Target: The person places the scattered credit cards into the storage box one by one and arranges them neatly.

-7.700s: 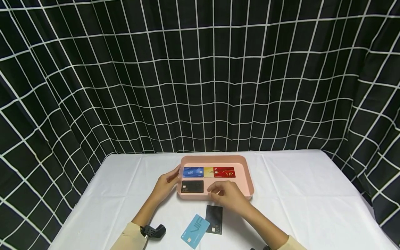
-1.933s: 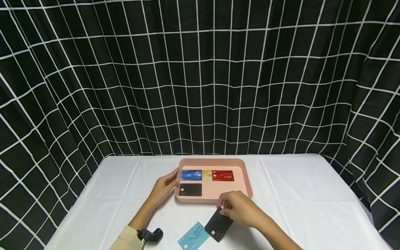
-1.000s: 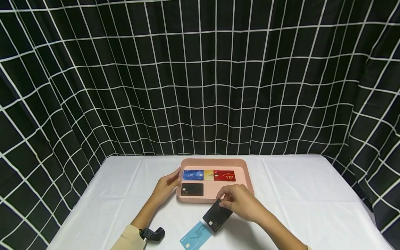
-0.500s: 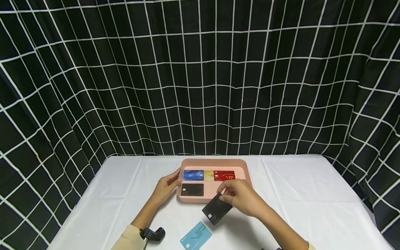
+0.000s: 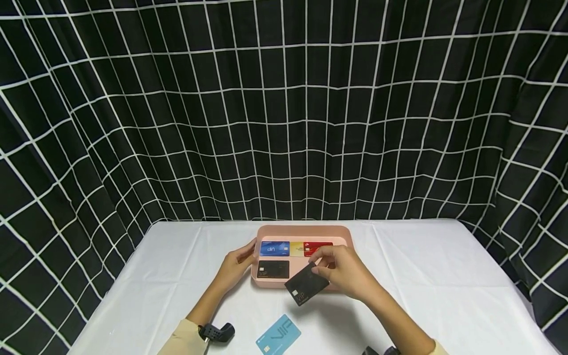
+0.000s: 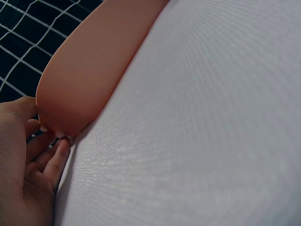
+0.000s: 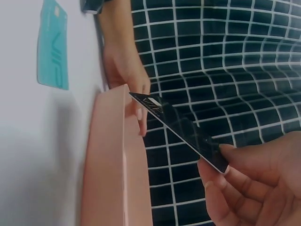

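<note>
My right hand pinches a black VIP card by one corner, thumb against fingers. The card is tilted in the air over the near rim of the pink tray. In the right wrist view the black card slants above the tray wall. At the tray's left side, my left hand holds the rim; the left wrist view has its thumb and fingers around the tray corner. Inside the tray lie a blue card, a yellow card, a red card partly hidden by my right hand, and another black card.
A light blue VIP card lies on the white tablecloth in front of the tray. Behind the table hangs a black curtain with a white grid. Each wrist wears a black device.
My right hand has picked the black card off the table, from beside the blue card, and raised it forward to the tray's near edge. The left hand stays on the tray.
</note>
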A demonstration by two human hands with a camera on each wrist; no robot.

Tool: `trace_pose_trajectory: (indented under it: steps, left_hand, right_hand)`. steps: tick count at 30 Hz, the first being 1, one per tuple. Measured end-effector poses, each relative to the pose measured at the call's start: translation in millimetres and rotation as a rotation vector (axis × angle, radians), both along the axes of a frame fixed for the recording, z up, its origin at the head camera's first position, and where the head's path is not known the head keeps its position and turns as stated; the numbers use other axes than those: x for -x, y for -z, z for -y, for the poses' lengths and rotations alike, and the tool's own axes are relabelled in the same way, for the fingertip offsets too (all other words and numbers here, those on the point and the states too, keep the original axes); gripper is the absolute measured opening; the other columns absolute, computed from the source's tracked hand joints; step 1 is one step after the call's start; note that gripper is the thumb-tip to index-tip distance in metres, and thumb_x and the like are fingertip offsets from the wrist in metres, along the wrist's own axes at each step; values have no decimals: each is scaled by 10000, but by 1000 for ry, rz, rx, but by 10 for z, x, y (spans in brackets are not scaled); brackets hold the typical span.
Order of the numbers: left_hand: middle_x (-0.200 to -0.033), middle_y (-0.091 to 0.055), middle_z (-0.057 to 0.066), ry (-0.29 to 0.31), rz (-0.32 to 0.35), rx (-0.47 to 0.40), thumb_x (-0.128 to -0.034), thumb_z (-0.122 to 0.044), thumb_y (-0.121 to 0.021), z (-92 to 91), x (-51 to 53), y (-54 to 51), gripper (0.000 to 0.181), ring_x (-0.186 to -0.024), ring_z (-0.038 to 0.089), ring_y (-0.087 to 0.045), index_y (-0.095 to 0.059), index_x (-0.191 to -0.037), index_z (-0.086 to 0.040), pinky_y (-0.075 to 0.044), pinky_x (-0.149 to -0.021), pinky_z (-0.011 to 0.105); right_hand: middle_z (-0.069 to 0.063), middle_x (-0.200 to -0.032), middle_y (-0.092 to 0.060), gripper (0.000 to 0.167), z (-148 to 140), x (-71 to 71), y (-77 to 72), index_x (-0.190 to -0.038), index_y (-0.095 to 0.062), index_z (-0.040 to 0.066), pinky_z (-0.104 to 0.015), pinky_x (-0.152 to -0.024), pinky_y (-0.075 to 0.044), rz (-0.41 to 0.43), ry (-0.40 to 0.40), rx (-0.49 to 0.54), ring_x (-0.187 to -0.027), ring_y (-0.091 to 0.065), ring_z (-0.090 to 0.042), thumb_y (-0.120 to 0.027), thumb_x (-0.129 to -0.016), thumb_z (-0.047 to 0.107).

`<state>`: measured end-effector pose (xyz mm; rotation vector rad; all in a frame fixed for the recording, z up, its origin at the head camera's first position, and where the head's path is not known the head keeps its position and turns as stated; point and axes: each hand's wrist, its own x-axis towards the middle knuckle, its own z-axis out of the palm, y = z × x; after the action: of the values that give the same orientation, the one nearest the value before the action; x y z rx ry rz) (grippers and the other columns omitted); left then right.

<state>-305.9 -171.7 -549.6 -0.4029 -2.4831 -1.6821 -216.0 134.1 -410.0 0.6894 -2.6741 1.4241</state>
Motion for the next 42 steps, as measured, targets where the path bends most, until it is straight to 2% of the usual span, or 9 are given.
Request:
trace_pose_trajectory:
  steps: [8,15,27,35,42]
  left_hand:
    - [-1487,-530,88,14,2,15,-1008,-186,-637,13,-16,-8,517,-1346,292,-539,-498,-1504,-131,-428,-1124,434]
    - [-1485,-535,53,17,-5,19,-1012,-203,-639,25,25,26,509,-1353,261,-535,-504,-1501,-155,-430,-1127,402]
    - [-1488,-530,54,10,3,39,-1007,-204,-641,31,31,24,515,-1361,269,-526,-503,-1501,-153,-430,-1126,411]
    - [-1486,-532,72,6,1,44,-1011,-208,-635,28,31,10,520,-1359,283,-528,-494,-1507,-145,-429,-1129,432]
    - [-1484,-536,48,10,17,30,-1005,-194,-642,31,22,15,520,-1352,265,-537,-500,-1504,-158,-435,-1125,413]
  right_hand:
    - [-15,-686,-672,128,-5,77,-12,-949,-747,18,-230,-505,-462,19,71,18,-620,-573,-128,-757,-841,-50]
    - [-12,-669,-693,137,-20,181,24,-961,-752,34,-233,-498,-460,42,137,10,-574,-572,-162,-770,-841,-31]
    - [-61,-690,-722,117,-25,353,63,-965,-735,-27,-220,-490,-523,59,177,59,-570,-618,-158,-752,-852,-51]
    - [-87,-714,-731,132,-9,436,130,-987,-725,-52,-354,-540,-608,101,217,92,-586,-648,-172,-741,-856,-58]
    - [-102,-721,-733,125,-12,496,213,-985,-713,-65,-308,-524,-598,133,255,102,-583,-649,-166,-735,-863,-54]
